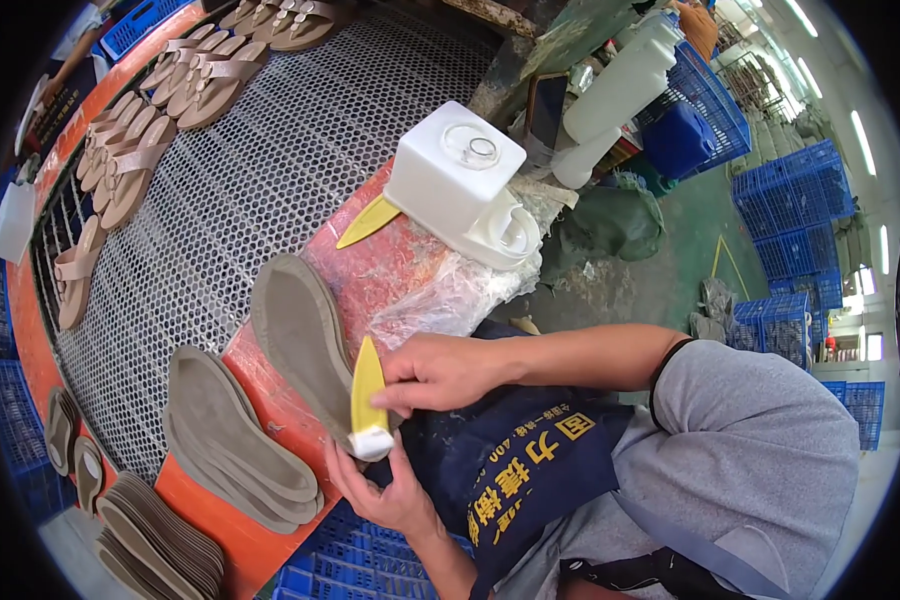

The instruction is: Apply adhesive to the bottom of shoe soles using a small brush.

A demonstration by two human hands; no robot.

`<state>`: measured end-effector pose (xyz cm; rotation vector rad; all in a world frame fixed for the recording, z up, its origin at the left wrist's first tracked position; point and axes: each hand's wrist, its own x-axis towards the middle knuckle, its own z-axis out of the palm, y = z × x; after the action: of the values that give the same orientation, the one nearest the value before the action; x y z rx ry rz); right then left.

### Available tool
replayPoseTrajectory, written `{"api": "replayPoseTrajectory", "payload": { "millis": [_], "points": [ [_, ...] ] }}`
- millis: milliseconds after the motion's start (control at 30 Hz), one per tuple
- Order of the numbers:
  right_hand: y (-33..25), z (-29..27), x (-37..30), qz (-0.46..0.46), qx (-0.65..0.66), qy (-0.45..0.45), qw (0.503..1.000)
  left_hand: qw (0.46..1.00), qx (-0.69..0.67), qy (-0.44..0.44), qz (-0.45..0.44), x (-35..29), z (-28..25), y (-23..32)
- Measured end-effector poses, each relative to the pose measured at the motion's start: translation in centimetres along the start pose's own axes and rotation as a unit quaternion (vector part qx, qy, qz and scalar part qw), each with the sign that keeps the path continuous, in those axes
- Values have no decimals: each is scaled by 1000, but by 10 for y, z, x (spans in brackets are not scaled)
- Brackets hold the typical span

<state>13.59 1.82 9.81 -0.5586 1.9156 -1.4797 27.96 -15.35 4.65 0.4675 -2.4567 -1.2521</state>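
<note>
My right hand (430, 375) grips a yellow brush (368, 385) with a pointed handle; its white head (371, 441) rests at the lower end of a grey-brown shoe sole (295, 310). Beneath that end, my left hand (378, 488) holds the sole, thumb and fingers curled around its edge. The sole lies slanting over the orange-red bench edge, its toe end pointing away from me. Beyond the hands stands a white plastic container (457, 160) with a round open spout (510, 230). A second yellow pointed handle (368, 220) sticks out beside its base.
More loose soles (235, 435) lie to the left, with a dense stack of soles (160, 535) nearer. Sandals (135, 170) stand in rows along a perforated metal mesh (300, 120). Crumpled clear plastic (450, 290) covers part of the bench. Blue crates (795, 200) are piled at right.
</note>
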Motion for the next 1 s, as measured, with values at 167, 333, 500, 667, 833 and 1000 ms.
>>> {"api": "replayPoseTrajectory", "payload": {
  "millis": [167,333,500,667,833,1000],
  "points": [
    [-10,-13,-1,13,26,-2,1000,1000,1,-5,-1,0,-2,-1],
    [-13,-13,-6,29,-45,-1,999,1000,-8,-17,-4,-1,-4,-5],
    [-6,3,3,44,-25,112,992,1000,-5,-11,-2,3,-4,4],
    [-4,-15,33,34,93,371,923,997,50,-30,51,4,-7,0],
    [17,-16,57,-49,4,320,946,997,-43,58,25,15,11,33],
    [2,-44,76,-9,80,410,909,998,47,24,38,22,12,21]
  ]
}}
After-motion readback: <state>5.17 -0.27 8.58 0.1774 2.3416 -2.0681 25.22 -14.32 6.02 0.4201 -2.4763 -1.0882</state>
